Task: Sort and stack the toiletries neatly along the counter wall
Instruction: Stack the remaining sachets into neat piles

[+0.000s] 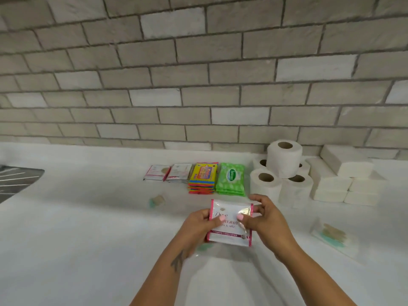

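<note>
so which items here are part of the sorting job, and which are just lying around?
Job:
Dove sachet, held by left hand and right hand
sachet stacks
yellow packs
green wipes
toilet rolls
tissue packs
small packets

Lying about:
sink drainer

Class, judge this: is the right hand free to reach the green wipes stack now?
Probably not yet: the right hand and left hand both grip the conditioner sachet. The path to the green wipes stack looks open.

Both forearms reach fwd from bottom edge, converging. Left hand (pixel 199 226) pinches the sachet (pixel 229 224) at its left side, thumb on top; right hand (pixel 265 219) grips right side, fingers curled.
</note>
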{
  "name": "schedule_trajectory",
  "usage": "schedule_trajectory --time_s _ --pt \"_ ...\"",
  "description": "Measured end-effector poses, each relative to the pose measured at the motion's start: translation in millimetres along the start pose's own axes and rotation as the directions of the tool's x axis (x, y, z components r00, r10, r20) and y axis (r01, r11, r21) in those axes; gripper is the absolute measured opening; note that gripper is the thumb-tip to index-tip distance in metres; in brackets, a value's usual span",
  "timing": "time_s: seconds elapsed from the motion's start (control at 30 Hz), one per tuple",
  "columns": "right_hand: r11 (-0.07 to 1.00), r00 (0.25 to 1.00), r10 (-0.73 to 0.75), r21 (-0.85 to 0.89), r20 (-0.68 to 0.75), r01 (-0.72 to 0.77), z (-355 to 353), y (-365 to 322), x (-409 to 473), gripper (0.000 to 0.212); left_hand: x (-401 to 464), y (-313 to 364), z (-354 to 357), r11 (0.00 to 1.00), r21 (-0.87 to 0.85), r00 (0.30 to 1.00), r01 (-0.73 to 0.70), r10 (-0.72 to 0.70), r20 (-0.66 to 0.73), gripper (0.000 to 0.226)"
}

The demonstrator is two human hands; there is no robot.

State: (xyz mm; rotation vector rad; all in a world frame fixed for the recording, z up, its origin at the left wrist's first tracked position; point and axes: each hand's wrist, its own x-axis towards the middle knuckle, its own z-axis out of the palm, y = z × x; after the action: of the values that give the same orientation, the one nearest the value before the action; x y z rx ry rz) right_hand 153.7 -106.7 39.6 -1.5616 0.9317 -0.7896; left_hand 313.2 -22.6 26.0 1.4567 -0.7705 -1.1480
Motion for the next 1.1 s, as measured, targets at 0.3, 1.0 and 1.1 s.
schedule_trajectory --time_s 0.3,1.0,1.1 --pt "0.563 0.750 -0.613 -0.528 0.248 0.635 103 -5 70 0.064 50 34 -113 0.998 -0.051 0.975 -0.038 0.026 -0.221 0.020" --pt "0.178 0.660 -0.561 -0.706 0.500 0.686 269 2 260 0.053 220 46 -288 0.952 0.289 0.891 0.100 0.044 -0.452 0.021" --pt "0.180 0.700 -0.478 -0.721 0.530 0.669 282 8 272 0.050 236 37 -297 0.916 0.387 0.863 0.100 0.114 -0.493 0.023"
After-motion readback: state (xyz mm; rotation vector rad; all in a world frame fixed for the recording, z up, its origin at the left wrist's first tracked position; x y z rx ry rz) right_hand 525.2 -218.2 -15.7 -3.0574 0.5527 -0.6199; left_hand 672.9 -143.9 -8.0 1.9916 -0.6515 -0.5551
